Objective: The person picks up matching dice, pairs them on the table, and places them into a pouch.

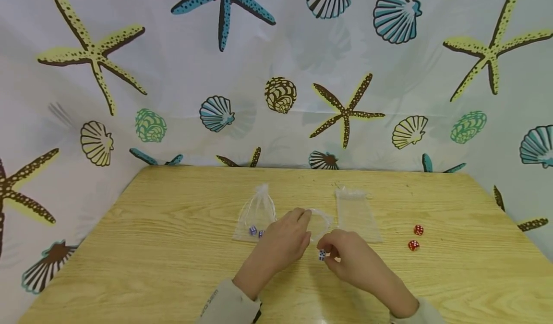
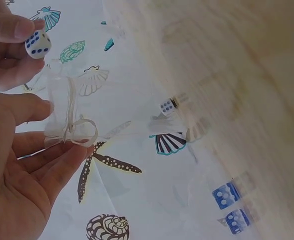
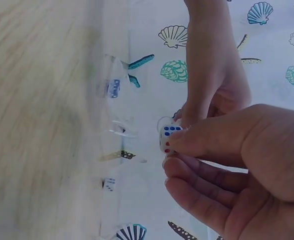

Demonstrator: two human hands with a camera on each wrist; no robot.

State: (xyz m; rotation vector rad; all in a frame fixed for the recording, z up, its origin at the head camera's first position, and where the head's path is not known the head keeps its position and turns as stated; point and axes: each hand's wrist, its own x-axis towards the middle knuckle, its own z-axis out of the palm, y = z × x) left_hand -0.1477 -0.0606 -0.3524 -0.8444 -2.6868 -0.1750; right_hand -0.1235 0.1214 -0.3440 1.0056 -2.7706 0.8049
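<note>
My left hand (image 1: 287,237) holds a sheer white drawstring pouch (image 1: 320,222) by its mouth. In the left wrist view the thumb and fingers lie around the mouth, and a ribbon loop (image 2: 84,132) hangs by the fingertips. Close beside it, my right hand (image 1: 352,257) pinches a white die (image 3: 168,139) with blue and red dots between thumb and fingers. Another white die (image 2: 167,106) overlaps the pouch's far end in the left wrist view; in the head view it is hidden.
Left of the hands lies a cinched sheer pouch (image 1: 261,204) with blue dice (image 1: 253,230) in it. A flat sheer pouch (image 1: 356,213) lies behind the right hand. Two red dice (image 1: 418,229) sit farther right on the wooden table (image 1: 173,247). A shell-print cloth (image 1: 255,137) hangs behind.
</note>
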